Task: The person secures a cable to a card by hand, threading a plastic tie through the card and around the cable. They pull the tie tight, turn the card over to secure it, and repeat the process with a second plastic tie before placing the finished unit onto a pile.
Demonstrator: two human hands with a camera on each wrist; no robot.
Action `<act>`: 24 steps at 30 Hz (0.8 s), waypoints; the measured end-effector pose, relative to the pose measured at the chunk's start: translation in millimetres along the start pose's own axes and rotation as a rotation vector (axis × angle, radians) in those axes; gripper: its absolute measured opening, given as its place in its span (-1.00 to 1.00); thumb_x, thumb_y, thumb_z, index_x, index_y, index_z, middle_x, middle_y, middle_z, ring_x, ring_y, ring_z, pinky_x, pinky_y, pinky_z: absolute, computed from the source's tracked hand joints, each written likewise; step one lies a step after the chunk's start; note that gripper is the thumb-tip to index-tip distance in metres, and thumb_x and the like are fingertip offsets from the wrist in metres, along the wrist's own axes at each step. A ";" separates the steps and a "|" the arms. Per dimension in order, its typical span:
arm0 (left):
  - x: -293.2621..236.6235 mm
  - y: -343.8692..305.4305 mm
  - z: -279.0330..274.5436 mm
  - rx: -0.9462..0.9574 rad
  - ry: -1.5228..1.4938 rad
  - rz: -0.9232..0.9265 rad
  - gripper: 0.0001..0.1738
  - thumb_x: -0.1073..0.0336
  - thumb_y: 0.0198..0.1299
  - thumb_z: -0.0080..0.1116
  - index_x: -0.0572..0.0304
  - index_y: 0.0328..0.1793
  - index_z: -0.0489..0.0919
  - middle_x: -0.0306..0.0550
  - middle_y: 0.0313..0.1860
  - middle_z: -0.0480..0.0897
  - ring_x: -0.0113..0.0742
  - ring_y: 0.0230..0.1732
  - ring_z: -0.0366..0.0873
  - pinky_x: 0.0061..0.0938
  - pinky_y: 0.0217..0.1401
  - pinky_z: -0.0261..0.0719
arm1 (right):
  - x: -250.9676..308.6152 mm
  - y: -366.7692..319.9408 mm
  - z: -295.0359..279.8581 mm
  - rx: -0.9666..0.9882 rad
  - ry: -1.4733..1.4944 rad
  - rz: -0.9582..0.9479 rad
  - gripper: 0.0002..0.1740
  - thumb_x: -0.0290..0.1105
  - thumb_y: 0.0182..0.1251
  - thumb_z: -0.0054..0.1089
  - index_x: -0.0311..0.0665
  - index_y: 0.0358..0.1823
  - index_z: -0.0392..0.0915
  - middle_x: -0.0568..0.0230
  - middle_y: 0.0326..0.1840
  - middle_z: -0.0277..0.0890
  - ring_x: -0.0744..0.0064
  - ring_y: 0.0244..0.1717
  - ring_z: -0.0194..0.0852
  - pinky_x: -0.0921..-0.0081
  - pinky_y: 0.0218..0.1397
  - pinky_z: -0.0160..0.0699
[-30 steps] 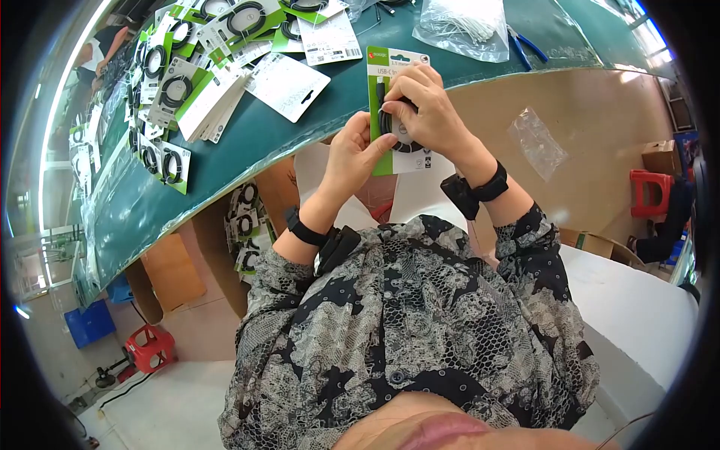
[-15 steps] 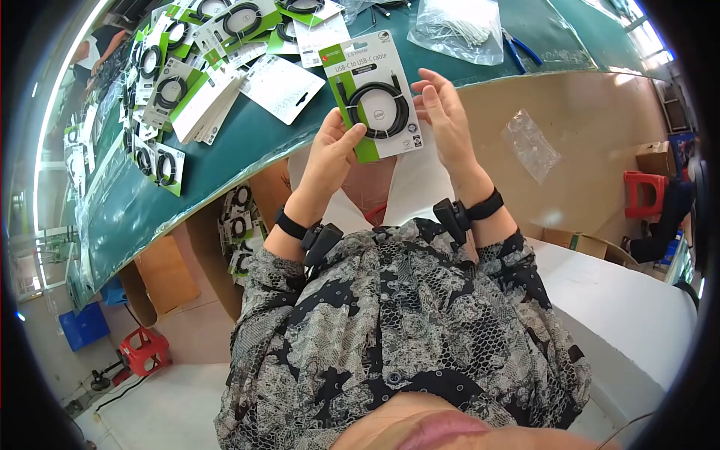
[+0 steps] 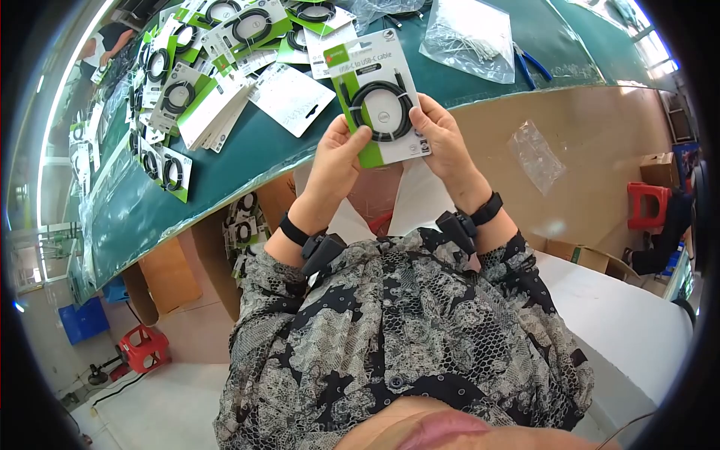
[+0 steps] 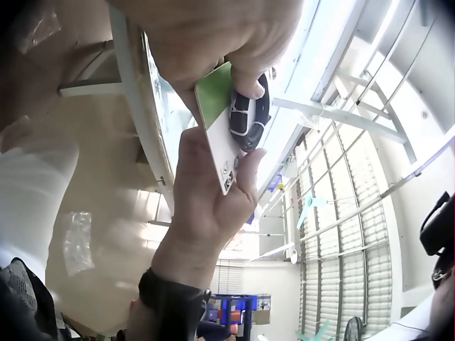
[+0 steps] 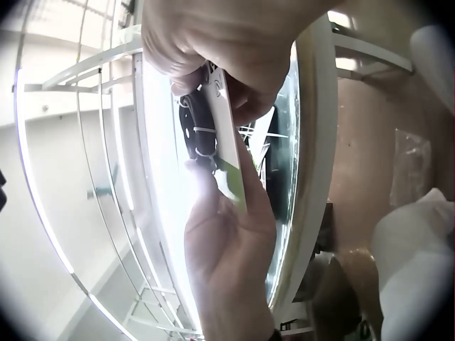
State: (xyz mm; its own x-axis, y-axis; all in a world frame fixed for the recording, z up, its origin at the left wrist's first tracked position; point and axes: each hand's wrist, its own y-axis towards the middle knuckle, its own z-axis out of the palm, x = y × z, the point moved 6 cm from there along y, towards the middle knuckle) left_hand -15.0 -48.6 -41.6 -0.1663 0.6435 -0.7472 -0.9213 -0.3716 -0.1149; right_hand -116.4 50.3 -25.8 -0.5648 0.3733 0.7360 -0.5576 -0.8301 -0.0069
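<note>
1. Closest up: left hand (image 3: pixel 335 161) pinches the lower left edge of a flat green-and-white cardboard card (image 3: pixel 384 116), thumb in front. Right hand (image 3: pixel 448 146) has the opposite edge, thumb in front too. So both are full, sharing one card.
2. That card's held up off the table, tilted a bit, with a coiled black USB-C cable (image 3: pixel 408 109) on its face, white ties round the coil. Can't tell how tight they are. If one's loose, I reckon a tug or tilt could let the coil sag, and hard thumbs could crease the card.
3. Next out, the green-topped table (image 3: pixel 240 154): a fanned stack of cards (image 3: pixel 212 112) beside a messy heap of carded black cables (image 3: pixel 251 26). IMO anything dropped there could snag a coil or slide the stack.
4. Further right, a clear bag of thin white ties (image 3: pixel 469 37) just beside blue-handled pliers (image 3: pixel 534 67). A bump there might spill ties, if the bag's open; can't tell.
</note>
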 end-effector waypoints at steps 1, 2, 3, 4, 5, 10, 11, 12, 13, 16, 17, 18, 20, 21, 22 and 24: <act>1.8 -2.2 5.1 -0.020 0.025 0.013 -0.66 0.43 0.29 0.10 0.25 0.17 0.37 -0.14 0.05 0.55 -0.42 0.06 0.52 -0.47 0.13 0.54 | -3.5 0.5 -5.8 -0.024 -0.002 -0.021 -0.58 -0.17 0.47 -0.04 -0.40 0.09 0.41 0.25 -0.07 0.56 0.54 -0.09 0.56 0.55 -0.02 0.60; 2.9 -3.6 7.7 -0.040 0.050 0.027 -0.65 0.42 0.29 0.11 0.26 0.18 0.37 -0.14 0.04 0.56 -0.43 0.06 0.52 -0.46 0.13 0.54 | -6.5 0.7 -11.3 -0.047 -0.005 -0.042 -0.58 -0.18 0.46 -0.02 -0.41 0.10 0.40 0.24 -0.06 0.56 0.54 -0.10 0.57 0.56 -0.03 0.60; 4.0 -3.3 8.6 -0.037 0.049 0.030 -0.65 0.42 0.29 0.11 0.26 0.18 0.37 -0.14 0.04 0.56 -0.43 0.06 0.52 -0.46 0.13 0.54 | -10.4 1.1 -15.7 -0.044 -0.007 -0.045 -0.58 -0.18 0.46 -0.02 -0.41 0.10 0.40 0.24 -0.06 0.56 0.54 -0.10 0.57 0.56 -0.03 0.60; 5.4 -3.2 7.5 -0.045 0.081 0.032 -0.63 0.43 0.28 0.11 0.26 0.19 0.36 -0.15 0.03 0.56 -0.42 0.06 0.52 -0.47 0.13 0.54 | -12.8 1.1 -17.8 -0.067 -0.016 -0.035 -0.58 -0.18 0.45 -0.02 -0.41 0.10 0.41 0.25 -0.06 0.56 0.54 -0.09 0.57 0.56 -0.01 0.60; 6.0 -3.0 5.5 -0.053 0.115 0.034 -0.62 0.43 0.28 0.12 0.26 0.20 0.36 -0.15 0.03 0.56 -0.42 0.06 0.52 -0.48 0.13 0.53 | -14.8 0.9 -19.1 -0.088 -0.022 -0.026 -0.59 -0.18 0.45 -0.01 -0.41 0.10 0.41 0.25 -0.05 0.56 0.55 -0.09 0.57 0.56 0.00 0.60; -11.5 5.6 -1.2 -0.029 0.149 0.039 -0.61 0.45 0.27 0.12 0.25 0.20 0.37 -0.17 0.01 0.57 -0.44 0.04 0.51 -0.51 0.11 0.52 | -4.7 8.4 -12.3 -0.131 -0.044 -0.026 -0.61 -0.18 0.46 -0.01 -0.38 0.06 0.45 0.31 -0.11 0.56 0.60 -0.15 0.54 0.61 -0.06 0.57; -16.4 6.2 -1.6 -0.031 0.153 0.046 -0.61 0.45 0.27 0.12 0.25 0.20 0.37 -0.17 0.01 0.57 -0.44 0.04 0.51 -0.51 0.11 0.52 | -2.8 12.8 -11.9 -0.123 -0.042 -0.027 -0.61 -0.18 0.46 -0.01 -0.38 0.06 0.45 0.31 -0.11 0.56 0.60 -0.15 0.54 0.61 -0.06 0.57; -21.2 6.5 -1.8 -0.033 0.242 0.052 -0.62 0.44 0.27 0.12 0.25 0.20 0.37 -0.17 0.01 0.57 -0.45 0.03 0.51 -0.52 0.11 0.52 | 0.3 19.0 -11.7 -0.095 -0.158 -0.039 -0.62 -0.18 0.47 -0.03 -0.36 0.06 0.45 0.34 -0.13 0.55 0.62 -0.18 0.52 0.64 -0.10 0.55; -25.6 7.0 -1.3 -0.033 0.331 0.057 -0.62 0.42 0.27 0.12 0.25 0.19 0.38 -0.17 0.01 0.57 -0.45 0.02 0.51 -0.53 0.10 0.51 | 3.4 25.4 -12.9 -0.069 -0.274 -0.054 -0.62 -0.17 0.48 -0.04 -0.34 0.05 0.46 0.37 -0.16 0.54 0.64 -0.21 0.51 0.67 -0.14 0.53; -31.1 9.0 -1.8 -0.045 0.368 0.059 -0.64 0.40 0.28 0.13 0.25 0.18 0.39 -0.17 0.00 0.57 -0.47 0.01 0.51 -0.54 0.09 0.51 | 7.6 41.7 -22.0 -0.057 -0.470 -0.058 -0.64 -0.16 0.49 -0.07 -0.31 0.04 0.48 0.41 -0.21 0.52 0.67 -0.27 0.46 0.71 -0.20 0.48; -33.0 10.1 -4.3 -0.058 0.318 0.064 -0.64 0.39 0.28 0.13 0.25 0.17 0.39 -0.17 0.00 0.57 -0.47 0.00 0.51 -0.54 0.09 0.51 | 8.1 49.4 -24.2 -0.067 -0.550 -0.050 -0.64 -0.16 0.50 -0.09 -0.29 0.03 0.48 0.43 -0.23 0.51 0.68 -0.30 0.43 0.72 -0.23 0.45; -36.8 10.7 -8.1 -0.075 0.271 0.075 -0.65 0.38 0.28 0.13 0.25 0.17 0.40 -0.17 -0.01 0.57 -0.48 -0.01 0.51 -0.53 0.08 0.51 | 9.0 57.5 -24.4 -0.067 -0.627 -0.044 -0.65 -0.15 0.51 -0.11 -0.28 0.02 0.49 0.44 -0.26 0.50 0.69 -0.33 0.41 0.73 -0.25 0.43; -40.1 8.2 -16.2 -0.099 0.255 0.089 -0.65 0.37 0.28 0.13 0.25 0.17 0.40 -0.18 -0.02 0.58 -0.48 -0.03 0.52 -0.53 0.07 0.52 | 40.5 64.6 -13.8 -0.113 -0.774 -0.182 -0.65 -0.15 0.52 -0.15 -0.27 -0.04 0.50 0.45 -0.33 0.48 0.67 -0.36 0.38 0.69 -0.29 0.41; -45.7 9.4 -21.4 -0.107 0.235 0.092 -0.64 0.35 0.28 0.14 0.25 0.17 0.41 -0.19 -0.03 0.58 -0.48 -0.04 0.54 -0.53 0.06 0.53 | 48.4 73.6 -25.9 -0.162 -0.858 -0.287 -0.68 -0.19 0.51 -0.13 -0.28 -0.08 0.52 0.43 -0.36 0.47 0.66 -0.38 0.37 0.65 -0.31 0.40; -55.3 10.6 -28.3 -0.115 0.216 0.095 -0.64 0.34 0.28 0.14 0.25 0.17 0.41 -0.20 -0.04 0.59 -0.48 -0.05 0.55 -0.52 0.04 0.55 | 50.0 82.8 -42.4 -0.214 -0.933 -0.395 -0.71 -0.24 0.50 -0.10 -0.28 -0.11 0.53 0.40 -0.40 0.47 0.65 -0.39 0.37 0.62 -0.34 0.39; -70.3 11.9 -38.8 -0.104 0.236 0.047 -0.66 0.32 0.29 0.13 0.24 0.16 0.42 -0.19 -0.04 0.59 -0.47 -0.06 0.56 -0.52 0.03 0.56 | 41.7 88.8 -48.3 -0.171 -1.225 -0.505 -0.85 -0.41 0.39 0.02 -0.31 -0.20 0.55 0.27 -0.42 0.48 0.50 -0.44 0.42 0.55 -0.36 0.39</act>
State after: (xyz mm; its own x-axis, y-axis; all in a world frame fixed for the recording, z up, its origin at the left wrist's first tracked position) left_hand -0.6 -124.3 -15.9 -0.1104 0.4543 -0.8840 -0.8711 -0.4724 -0.1340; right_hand -218.8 12.1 -28.4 0.5814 -0.0625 0.8112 -0.6618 -0.6163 0.4268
